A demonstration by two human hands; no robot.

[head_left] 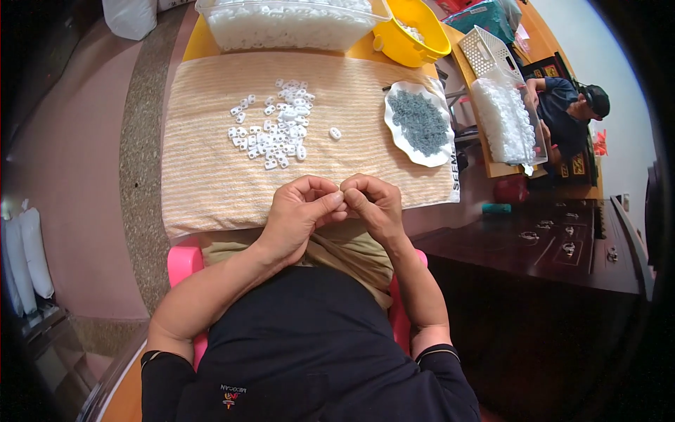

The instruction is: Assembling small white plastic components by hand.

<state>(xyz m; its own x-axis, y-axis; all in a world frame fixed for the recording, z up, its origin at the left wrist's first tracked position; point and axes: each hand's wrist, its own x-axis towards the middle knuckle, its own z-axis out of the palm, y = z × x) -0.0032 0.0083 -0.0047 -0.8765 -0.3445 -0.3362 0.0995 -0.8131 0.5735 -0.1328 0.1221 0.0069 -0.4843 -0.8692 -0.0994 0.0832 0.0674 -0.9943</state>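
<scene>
My left hand [301, 211] and my right hand [375, 204] meet fingertip to fingertip over the near edge of a striped cream cloth [211, 176]. Both hands have fingers pinched together on something tiny that I cannot make out. Beyond them, a pile of several small white plastic pieces [275, 126] lies on the cloth, with one stray white piece [335, 133] to its right. A white scalloped dish [402, 133] holding small grey-green parts [420, 121] sits at the cloth's right side.
A clear bin of white pieces [288, 24] and a yellow bowl [411, 39] stand at the far edge. To the right are a white basket [486, 49], a clear bag of white pieces [503, 119], a seated person [569, 105] and a dark wooden cabinet [562, 246].
</scene>
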